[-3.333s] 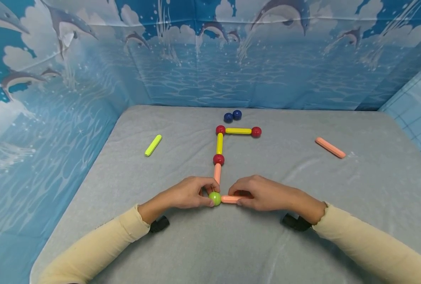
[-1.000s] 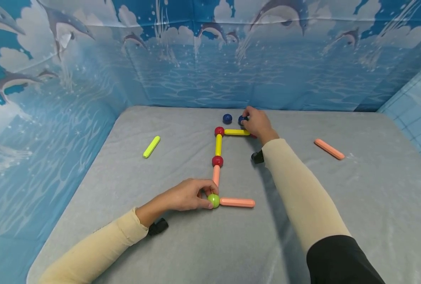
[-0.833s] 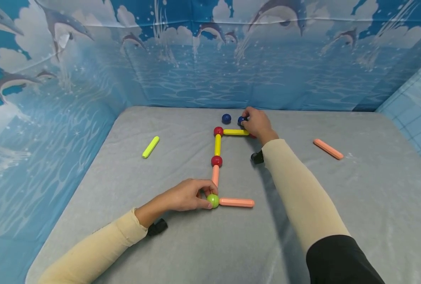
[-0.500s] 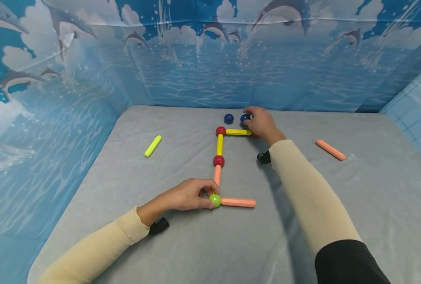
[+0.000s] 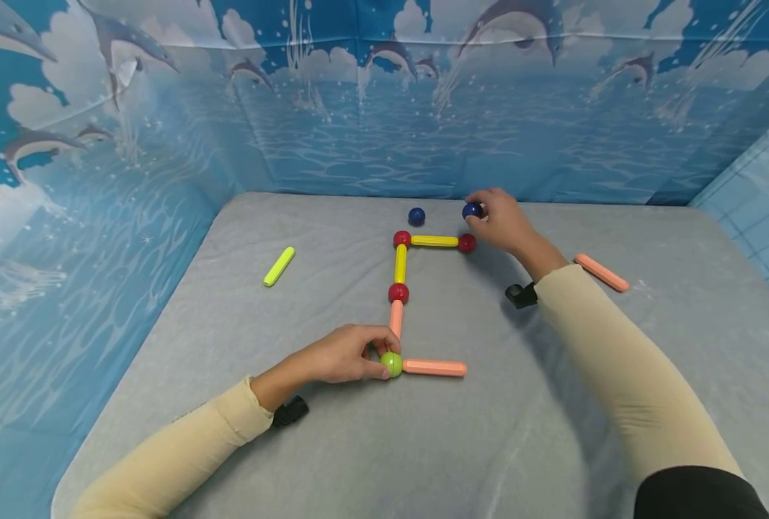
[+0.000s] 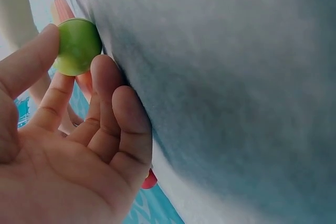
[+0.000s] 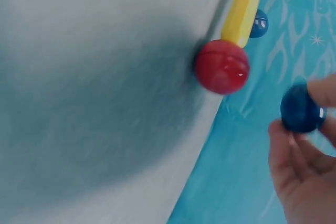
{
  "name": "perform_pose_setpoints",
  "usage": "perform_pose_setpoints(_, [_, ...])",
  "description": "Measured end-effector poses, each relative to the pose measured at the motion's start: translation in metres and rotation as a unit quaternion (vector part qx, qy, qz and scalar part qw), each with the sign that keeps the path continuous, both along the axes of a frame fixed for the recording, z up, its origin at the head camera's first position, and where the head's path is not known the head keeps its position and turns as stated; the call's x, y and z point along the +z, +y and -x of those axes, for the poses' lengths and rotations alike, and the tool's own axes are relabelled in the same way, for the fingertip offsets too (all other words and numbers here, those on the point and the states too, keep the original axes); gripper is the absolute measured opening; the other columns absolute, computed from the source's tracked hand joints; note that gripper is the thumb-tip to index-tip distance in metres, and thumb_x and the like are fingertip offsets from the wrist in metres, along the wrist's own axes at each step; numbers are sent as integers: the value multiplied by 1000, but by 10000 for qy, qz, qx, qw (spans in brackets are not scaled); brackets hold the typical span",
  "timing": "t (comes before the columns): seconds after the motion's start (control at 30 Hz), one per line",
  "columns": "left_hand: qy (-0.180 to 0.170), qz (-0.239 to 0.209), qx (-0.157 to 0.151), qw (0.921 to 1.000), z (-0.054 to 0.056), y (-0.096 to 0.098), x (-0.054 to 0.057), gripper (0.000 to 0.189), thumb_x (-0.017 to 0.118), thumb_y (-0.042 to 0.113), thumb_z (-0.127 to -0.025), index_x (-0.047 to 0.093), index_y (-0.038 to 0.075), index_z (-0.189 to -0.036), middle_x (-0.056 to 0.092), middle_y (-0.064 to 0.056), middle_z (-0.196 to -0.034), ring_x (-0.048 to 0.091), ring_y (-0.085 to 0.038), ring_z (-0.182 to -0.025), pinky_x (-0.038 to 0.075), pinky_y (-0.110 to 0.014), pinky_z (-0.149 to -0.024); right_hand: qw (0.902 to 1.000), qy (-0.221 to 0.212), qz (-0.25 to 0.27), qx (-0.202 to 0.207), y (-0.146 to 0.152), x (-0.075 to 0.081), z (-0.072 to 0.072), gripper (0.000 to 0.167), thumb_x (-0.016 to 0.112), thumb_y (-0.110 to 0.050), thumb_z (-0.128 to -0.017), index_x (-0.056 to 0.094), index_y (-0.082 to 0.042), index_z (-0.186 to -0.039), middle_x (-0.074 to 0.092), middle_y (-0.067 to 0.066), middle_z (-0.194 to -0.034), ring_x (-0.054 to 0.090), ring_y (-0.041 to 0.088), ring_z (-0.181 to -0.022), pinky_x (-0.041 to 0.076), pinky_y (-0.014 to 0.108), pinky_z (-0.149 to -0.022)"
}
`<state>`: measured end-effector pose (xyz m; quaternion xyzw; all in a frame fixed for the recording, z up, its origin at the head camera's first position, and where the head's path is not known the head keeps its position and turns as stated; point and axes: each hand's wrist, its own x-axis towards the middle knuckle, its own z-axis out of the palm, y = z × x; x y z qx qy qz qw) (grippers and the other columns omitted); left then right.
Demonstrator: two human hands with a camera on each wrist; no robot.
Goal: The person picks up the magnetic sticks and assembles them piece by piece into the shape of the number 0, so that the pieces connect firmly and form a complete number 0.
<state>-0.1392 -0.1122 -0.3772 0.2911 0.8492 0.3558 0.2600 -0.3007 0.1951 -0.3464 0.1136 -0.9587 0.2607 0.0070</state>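
Note:
My left hand (image 5: 348, 355) pinches a green ball (image 5: 392, 364) between thumb and fingers; the left wrist view shows the green ball (image 6: 79, 46) close up. One orange stick (image 5: 434, 367) runs right from that ball, and another orange stick (image 5: 396, 317) runs up to a red ball (image 5: 398, 292). From there a yellow stick (image 5: 400, 264) reaches a corner red ball (image 5: 402, 239), and a second yellow stick (image 5: 434, 241) ends at a third red ball (image 5: 467, 243). My right hand (image 5: 504, 220) holds a dark blue ball (image 5: 472, 210) in its fingertips, lifted beyond that end ball (image 7: 222, 67).
Another dark blue ball (image 5: 416, 216) lies behind the corner ball. A loose lime stick (image 5: 279, 267) is at left and a loose orange stick (image 5: 601, 272) at right on the grey cloth-covered table (image 5: 332, 461). A dolphin-print curtain (image 5: 384, 130) hangs behind.
My right hand went from the near orange stick to the far blue balls, took one, and has now carried it right and up. My left hand stays on the green ball.

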Motion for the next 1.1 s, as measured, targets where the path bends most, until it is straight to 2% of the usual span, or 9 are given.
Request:
perform_pose_setpoints(0.13, [3, 20, 7, 10000, -1, 1, 0, 24, 75, 11, -87, 67, 19, -108, 66, 1, -96, 59, -11, -77, 49, -21, -69, 9998, -37, -199, 77, 16, -1, -12, 44, 50, -16, -100, 48, -1, -141, 53, 27, -138, 55, 40, -115, 49, 55, -94])
perform_pose_setpoints(0.27, [11, 44, 21, 10000, 0, 0, 0, 24, 75, 11, -87, 67, 19, -108, 66, 1, -96, 59, -11, -78, 49, -21, -69, 9981, -63, -400, 464, 30, -3, -26, 42, 56, -11, -98, 52, -1, -138, 52, 28, -135, 54, 41, -111, 49, 55, -91])
perform_pose_setpoints(0.37, [7, 48, 14, 10000, 0, 1, -1, 24, 75, 12, -87, 67, 19, -108, 66, 1, -96, 59, -11, -78, 49, -21, -70, 9963, -78, -495, 701, 39, -5, -40, 42, 59, -8, -96, 54, 0, -137, 52, 29, -131, 54, 40, -108, 49, 54, -88])
perform_pose_setpoints(0.53, [8, 29, 5, 10000, 1, 1, -1, 24, 75, 12, -87, 67, 19, -108, 66, 2, -96, 59, -10, -78, 49, -21, -69, 9920, -79, -671, 1064, 52, -9, -66, 44, 55, -5, -95, 54, -1, -139, 55, 28, -131, 57, 38, -108, 50, 53, -87])
perform_pose_setpoints(0.67, [3, 43, 7, 10000, 1, 1, 0, 24, 75, 12, -87, 67, 20, -109, 65, 1, -95, 59, -11, -77, 49, -21, -69, 9868, -91, -823, 1394, 59, -11, -88, 44, 63, -8, -94, 57, -4, -137, 63, 21, -121, 59, 28, -96, 52, 42, -77])
perform_pose_setpoints(0.8, [-28, 65, 41, 10000, 0, 1, 1, 23, 75, 12, -87, 67, 20, -108, 65, 2, -95, 59, -11, -78, 49, -21, -70, 9851, -4, -654, 1591, 62, -17, -108, 41, 72, -8, -89, 64, -6, -129, 66, 12, -108, 53, 15, -81, 45, 27, -65])
perform_pose_setpoints(0.87, [-34, 77, 60, 9999, 0, 0, 2, 23, 75, 12, -87, 67, 20, -107, 65, 2, -96, 59, -11, -79, 49, -22, -70, 9849, 11, -542, 1643, 60, -21, -116, 40, 73, -6, -87, 65, -6, -126, 66, 10, -106, 50, 13, -78, 44, 26, -64])
perform_pose_setpoints(1.1, [9, 52, 14, 10000, 0, 1, 0, 23, 75, 12, -87, 67, 20, -108, 65, 2, -95, 58, -11, -78, 49, -21, -70, 9846, -216, -422, 1684, 51, -29, -141, 39, 70, -3, -88, 63, -4, -126, 64, 9, -112, 52, 12, -83, 48, 26, -69])
